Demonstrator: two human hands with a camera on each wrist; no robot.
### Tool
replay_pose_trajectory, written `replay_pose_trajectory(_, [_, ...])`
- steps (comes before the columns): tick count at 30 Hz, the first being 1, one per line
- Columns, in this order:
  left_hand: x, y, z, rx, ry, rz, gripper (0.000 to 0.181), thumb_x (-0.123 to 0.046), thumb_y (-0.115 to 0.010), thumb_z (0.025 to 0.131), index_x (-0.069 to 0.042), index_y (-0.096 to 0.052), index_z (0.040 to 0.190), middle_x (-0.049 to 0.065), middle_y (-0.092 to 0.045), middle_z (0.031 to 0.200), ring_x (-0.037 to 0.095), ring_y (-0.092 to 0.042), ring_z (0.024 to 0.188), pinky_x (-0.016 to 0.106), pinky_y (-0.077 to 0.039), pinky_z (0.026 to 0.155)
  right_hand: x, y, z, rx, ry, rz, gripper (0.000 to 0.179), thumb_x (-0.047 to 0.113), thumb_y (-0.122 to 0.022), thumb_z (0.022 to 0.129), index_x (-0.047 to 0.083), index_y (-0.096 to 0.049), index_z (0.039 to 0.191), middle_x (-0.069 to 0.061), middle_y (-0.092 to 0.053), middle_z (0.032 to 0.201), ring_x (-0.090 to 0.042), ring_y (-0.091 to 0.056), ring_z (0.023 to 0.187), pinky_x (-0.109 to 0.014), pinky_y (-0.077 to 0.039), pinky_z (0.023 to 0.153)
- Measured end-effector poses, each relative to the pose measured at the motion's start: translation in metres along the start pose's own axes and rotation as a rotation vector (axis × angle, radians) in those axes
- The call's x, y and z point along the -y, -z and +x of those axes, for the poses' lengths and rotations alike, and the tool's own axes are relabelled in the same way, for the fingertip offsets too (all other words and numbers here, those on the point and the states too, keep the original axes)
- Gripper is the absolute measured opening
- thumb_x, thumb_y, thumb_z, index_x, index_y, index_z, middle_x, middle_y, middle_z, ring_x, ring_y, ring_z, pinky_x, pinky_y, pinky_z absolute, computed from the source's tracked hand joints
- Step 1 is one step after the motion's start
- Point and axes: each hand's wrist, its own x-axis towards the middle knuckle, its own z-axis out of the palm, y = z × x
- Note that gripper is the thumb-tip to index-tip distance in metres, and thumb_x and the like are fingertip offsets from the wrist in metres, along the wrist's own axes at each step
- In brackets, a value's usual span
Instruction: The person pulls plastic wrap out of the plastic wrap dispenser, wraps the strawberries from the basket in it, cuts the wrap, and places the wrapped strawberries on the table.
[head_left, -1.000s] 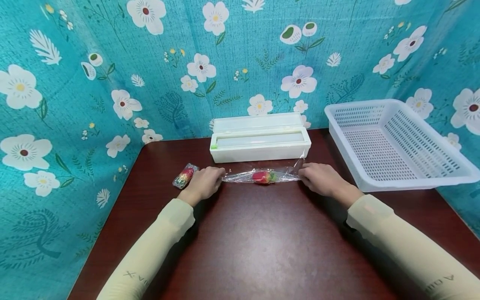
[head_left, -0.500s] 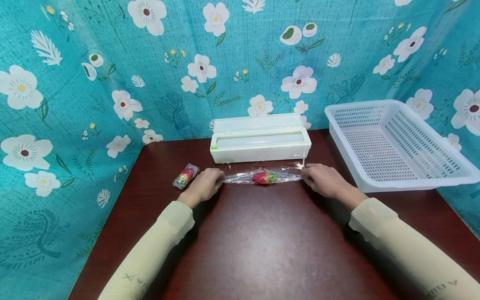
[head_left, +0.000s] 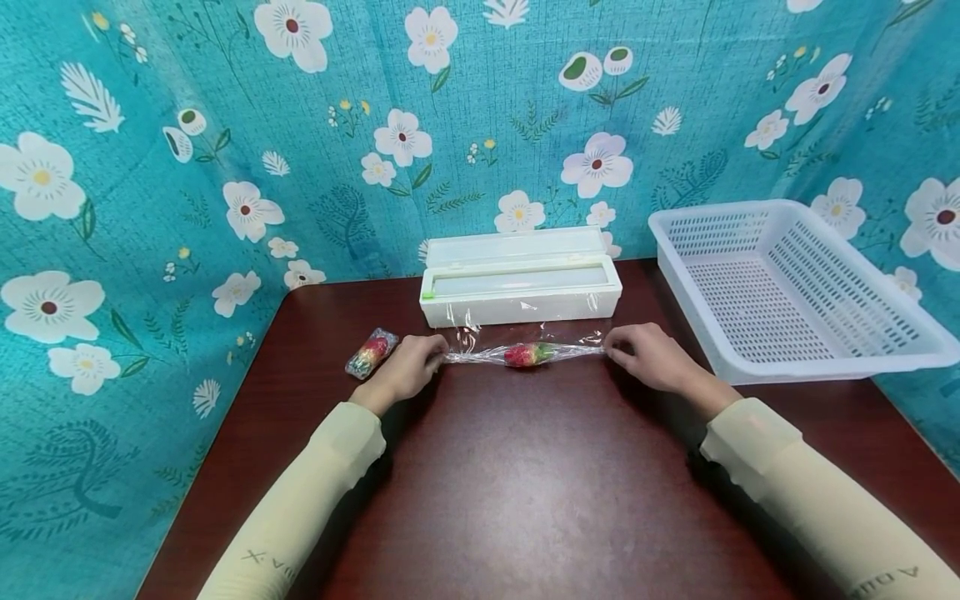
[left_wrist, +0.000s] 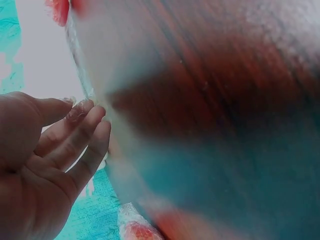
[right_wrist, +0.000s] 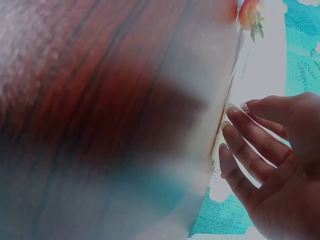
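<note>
A red strawberry with green leaves (head_left: pixel 525 355) lies inside clear plastic wrap (head_left: pixel 577 352) on the dark table, in front of a white box. My left hand (head_left: pixel 408 367) pinches the wrap's left end between thumb and fingertips; the left wrist view shows film (left_wrist: pixel 77 110) bunched there. At the opposite end, my right hand (head_left: pixel 652 358) pinches the film, with a bit at the thumb tip in the right wrist view. Between the hands the wrap is drawn narrow on both sides of the strawberry. Beside my left hand sits another wrapped strawberry (head_left: pixel 371 353).
The long white cling film box (head_left: pixel 521 310) stands at the back with its lid raised and a small green piece at its left end. A white slotted plastic basket (head_left: pixel 765 371) occupies the right back. A teal floral curtain (head_left: pixel 480 100) hangs behind the table.
My right hand has shifted slightly right, and the wrap has become narrower and more bunched beside the strawberry. The strawberry has turned a little in place. The left hand stays nearly still.
</note>
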Motion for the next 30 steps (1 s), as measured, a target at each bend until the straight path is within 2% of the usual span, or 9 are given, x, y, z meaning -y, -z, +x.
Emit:
replay_pose_trajectory(4, [0.001,0.001,0.000,0.003,0.004,0.010,0.006,0.001,-0.066,0.096,-0.001,-0.071,0.100,0.009,-0.073,0.094,0.024,-0.069,0.088,0.044,-0.055,0.083,0.001,0.003,0.000,0.003,-0.030,-0.011,0.009,0.007,-0.068,0.094,0.010,-0.076,0.097,-0.001,-0.074,0.093,-0.023,-0.069,0.091,-0.048,-0.053,0.082])
replay_pose_trajectory(8, [0.003,0.000,0.000,-0.018,-0.003,0.008,0.006,0.002,-0.066,0.095,0.000,-0.071,0.098,0.010,-0.073,0.091,0.024,-0.069,0.085,0.044,-0.055,0.081,0.000,0.003,0.000,0.004,-0.028,-0.013,0.008,0.008,-0.069,0.094,0.008,-0.076,0.096,-0.003,-0.075,0.093,-0.025,-0.070,0.093,-0.049,-0.053,0.083])
replay_pose_trajectory(12, [0.005,-0.002,0.002,-0.023,0.018,-0.003,0.008,0.003,-0.066,0.095,0.001,-0.072,0.099,0.011,-0.074,0.093,0.025,-0.069,0.087,0.044,-0.055,0.083,-0.002,0.000,0.002,-0.003,-0.025,-0.003,0.009,0.008,-0.068,0.095,0.006,-0.077,0.097,-0.005,-0.075,0.095,-0.026,-0.070,0.094,-0.049,-0.053,0.086])
replay_pose_trajectory(17, [0.007,-0.003,0.007,-0.017,0.049,-0.012,0.011,0.001,-0.062,0.098,0.001,-0.072,0.102,0.011,-0.073,0.094,0.025,-0.069,0.090,0.044,-0.055,0.085,-0.005,-0.003,0.006,0.005,-0.071,0.027,0.012,0.009,-0.064,0.099,0.004,-0.074,0.101,-0.008,-0.073,0.098,-0.028,-0.068,0.096,-0.052,-0.051,0.088])
replay_pose_trajectory(23, [0.007,-0.006,0.016,-0.031,0.053,0.006,0.012,0.002,-0.059,0.099,0.002,-0.071,0.098,0.014,-0.073,0.094,0.029,-0.069,0.091,0.046,-0.055,0.085,-0.006,-0.003,0.011,0.030,-0.124,0.059,0.016,0.010,-0.058,0.102,0.001,-0.071,0.105,-0.010,-0.071,0.096,-0.029,-0.065,0.093,-0.052,-0.050,0.084])
replay_pose_trajectory(26, [0.006,-0.007,0.022,-0.005,0.098,0.036,0.014,-0.001,-0.056,0.101,0.000,-0.069,0.097,0.012,-0.072,0.095,0.027,-0.068,0.091,0.045,-0.055,0.084,-0.006,-0.004,0.014,0.043,-0.147,0.057,0.017,0.011,-0.056,0.103,0.000,-0.070,0.105,-0.009,-0.069,0.091,-0.027,-0.062,0.086,-0.049,-0.049,0.081])
replay_pose_trajectory(30, [0.005,-0.008,0.030,0.032,0.192,0.090,0.018,-0.006,-0.052,0.103,-0.004,-0.068,0.094,0.009,-0.069,0.092,0.024,-0.066,0.087,0.043,-0.055,0.081,-0.005,-0.005,0.019,0.051,-0.185,0.026,0.019,0.013,-0.056,0.103,0.002,-0.071,0.099,-0.008,-0.068,0.088,-0.026,-0.060,0.081,-0.048,-0.049,0.078])
